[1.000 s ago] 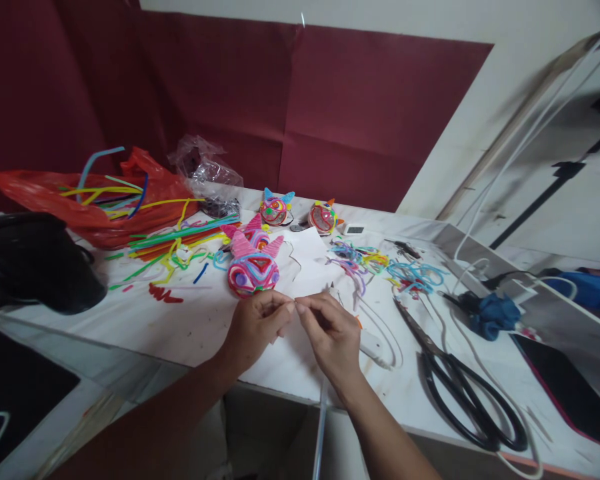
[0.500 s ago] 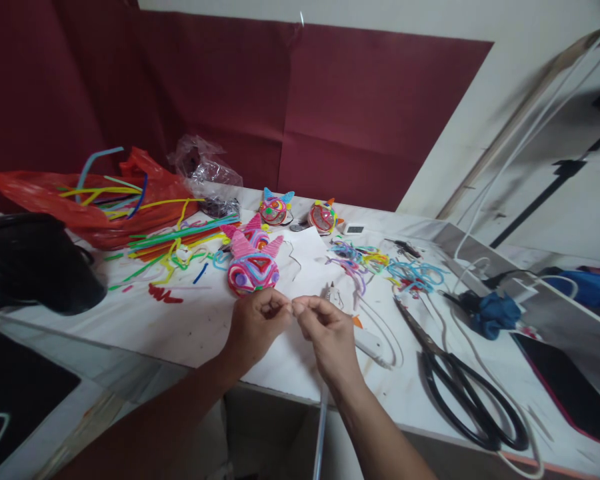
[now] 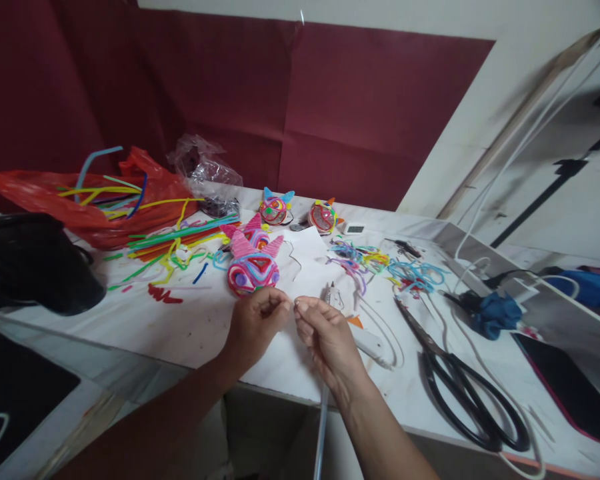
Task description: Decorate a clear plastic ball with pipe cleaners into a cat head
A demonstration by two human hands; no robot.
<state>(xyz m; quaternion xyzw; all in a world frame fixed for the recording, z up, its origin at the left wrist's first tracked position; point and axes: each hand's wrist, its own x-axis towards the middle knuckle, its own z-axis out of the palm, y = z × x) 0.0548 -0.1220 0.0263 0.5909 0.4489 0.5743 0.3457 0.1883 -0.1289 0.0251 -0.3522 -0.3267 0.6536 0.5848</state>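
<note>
Work surface: one white table (image 3: 145, 327) with faint marbling, set against a wall covered in maroon paper (image 3: 360, 113).

Left to right, the layout is:

One black object (image 3: 35, 267) at the left edge. One red plastic bag (image 3: 160, 183) holding coloured stems. One red coiled piece (image 3: 164, 293). One clear plastic bag (image 3: 210, 167).

Four eared ornaments in total: one front ornament (image 3: 253, 270), one pink-eared ornament (image 3: 255, 233) directly behind it, and two back ornaments (image 3: 275, 208) farther off. The front ornament sits on the table just beyond the left hand (image 3: 257, 327); it carries two pink cones, looped bands of pink, red and light blue, and purple discs.

Two bare hands, fingertips nearly meeting. Left: thumb and index tips closed together; any item between them cannot be told. Right hand (image 3: 327, 337): thumb and index likewise closed; a tiny speck at the tips is too small to identify.

One white glue gun (image 3: 370, 343), beside the right hand. One heap of bent stems (image 3: 415, 273). One pair of black-handled scissors (image 3: 473, 393), blades pointing away. One dark flat device (image 3: 570, 380).
</note>
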